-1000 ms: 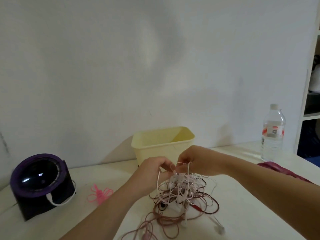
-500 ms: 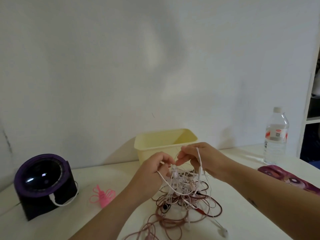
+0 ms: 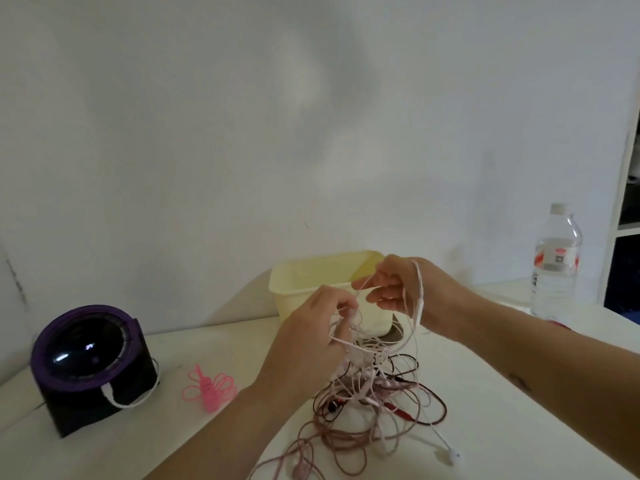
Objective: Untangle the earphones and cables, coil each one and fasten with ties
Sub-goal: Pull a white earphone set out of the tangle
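Early days: the tangle (image 3: 377,396) lies on the table (image 3: 502,403) before the tub (image 3: 311,275), nothing coiled or tied; left hand (image 3: 311,330) pinches its top strands; right hand (image 3: 401,289) grips a raised white cord (image 3: 420,299); pink ties (image 3: 209,389) lie untouched.

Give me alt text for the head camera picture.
A left hand and a right hand hold white cords above a tangle of cables on a table. Nearby: a yellow tub, pink ties, a purple device, a water bottle.
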Demonstrator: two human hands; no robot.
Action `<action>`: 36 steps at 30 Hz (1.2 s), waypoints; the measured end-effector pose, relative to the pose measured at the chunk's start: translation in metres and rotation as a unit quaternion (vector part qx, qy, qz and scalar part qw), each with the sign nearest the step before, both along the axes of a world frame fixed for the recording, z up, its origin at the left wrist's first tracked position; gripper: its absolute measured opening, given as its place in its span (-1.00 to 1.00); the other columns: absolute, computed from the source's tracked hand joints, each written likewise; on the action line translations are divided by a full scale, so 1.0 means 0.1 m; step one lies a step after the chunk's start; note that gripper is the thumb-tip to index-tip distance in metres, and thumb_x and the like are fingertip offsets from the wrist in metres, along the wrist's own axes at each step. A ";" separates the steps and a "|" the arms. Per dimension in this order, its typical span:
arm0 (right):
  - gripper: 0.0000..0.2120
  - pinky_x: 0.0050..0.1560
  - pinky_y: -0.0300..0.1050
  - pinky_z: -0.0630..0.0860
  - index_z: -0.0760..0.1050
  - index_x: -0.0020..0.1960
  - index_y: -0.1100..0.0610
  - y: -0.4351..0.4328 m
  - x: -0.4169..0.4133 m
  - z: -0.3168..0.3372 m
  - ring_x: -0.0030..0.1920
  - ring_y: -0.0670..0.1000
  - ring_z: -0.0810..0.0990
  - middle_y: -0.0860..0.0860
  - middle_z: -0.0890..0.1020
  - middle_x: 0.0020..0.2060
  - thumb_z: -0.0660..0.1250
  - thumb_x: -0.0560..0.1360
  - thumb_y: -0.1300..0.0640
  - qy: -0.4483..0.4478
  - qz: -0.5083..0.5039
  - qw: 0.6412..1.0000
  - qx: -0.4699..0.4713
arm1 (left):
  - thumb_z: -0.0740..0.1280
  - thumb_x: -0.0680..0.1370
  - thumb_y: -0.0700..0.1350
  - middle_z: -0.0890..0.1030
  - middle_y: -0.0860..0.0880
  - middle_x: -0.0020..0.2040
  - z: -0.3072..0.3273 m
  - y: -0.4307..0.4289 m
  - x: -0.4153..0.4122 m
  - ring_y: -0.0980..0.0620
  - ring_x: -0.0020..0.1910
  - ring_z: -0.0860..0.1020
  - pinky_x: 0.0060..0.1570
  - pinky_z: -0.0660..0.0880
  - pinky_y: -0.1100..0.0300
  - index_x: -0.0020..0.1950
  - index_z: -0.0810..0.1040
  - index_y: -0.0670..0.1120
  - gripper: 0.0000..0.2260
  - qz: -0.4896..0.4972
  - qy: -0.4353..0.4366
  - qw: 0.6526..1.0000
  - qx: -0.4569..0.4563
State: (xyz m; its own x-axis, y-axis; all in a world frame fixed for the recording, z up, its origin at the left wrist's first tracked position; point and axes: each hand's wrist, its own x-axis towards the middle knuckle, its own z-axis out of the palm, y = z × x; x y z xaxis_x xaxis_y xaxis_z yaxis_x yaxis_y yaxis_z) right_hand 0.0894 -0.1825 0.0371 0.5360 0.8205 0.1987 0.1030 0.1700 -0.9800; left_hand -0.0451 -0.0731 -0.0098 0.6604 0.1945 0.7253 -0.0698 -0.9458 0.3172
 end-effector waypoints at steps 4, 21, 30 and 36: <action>-0.72 -0.16 -0.17 0.54 0.52 -0.14 0.37 -0.03 -0.04 0.14 -0.26 0.05 0.62 0.12 0.67 -0.29 0.09 0.58 0.27 -0.051 0.089 0.994 -0.029 | 0.23 0.48 -0.34 0.43 0.26 -0.23 0.09 0.03 0.03 0.30 -0.32 0.42 -0.39 0.29 0.44 -0.08 0.34 0.18 -0.63 -0.001 -0.020 0.999 0.025; -0.69 -0.31 -0.08 0.63 0.48 -0.14 0.46 0.01 -0.08 0.16 -0.28 0.17 0.67 0.30 0.64 -0.23 0.06 0.57 0.28 0.229 0.047 0.972 0.032 | 0.17 0.60 -0.14 0.41 0.05 -0.37 0.10 0.20 -0.01 0.05 -0.38 0.29 -0.30 0.26 0.13 0.02 0.45 0.02 -0.91 -0.040 0.116 0.948 -0.293; -0.66 -0.11 -0.02 0.56 0.23 -0.41 0.15 0.07 -0.12 0.12 -0.26 0.16 0.57 0.24 0.55 -0.18 0.02 0.54 0.33 0.164 -0.023 0.984 0.062 | 0.04 0.65 -0.01 0.39 0.05 -0.39 0.17 -0.12 -0.06 0.08 -0.44 0.31 -0.40 0.31 0.11 0.02 0.27 0.17 -0.93 -0.117 0.063 0.986 -0.097; -0.65 -0.12 -0.10 0.48 0.27 -0.41 0.15 -0.01 0.05 0.34 -0.27 0.04 0.50 0.17 0.67 -0.19 0.12 0.56 0.24 0.210 -0.110 0.966 0.103 | 0.10 0.64 -0.10 0.51 0.10 -0.17 0.34 0.20 -0.03 0.21 -0.28 0.50 -0.14 0.49 0.20 0.02 0.41 0.11 -0.86 0.017 0.096 0.971 -0.220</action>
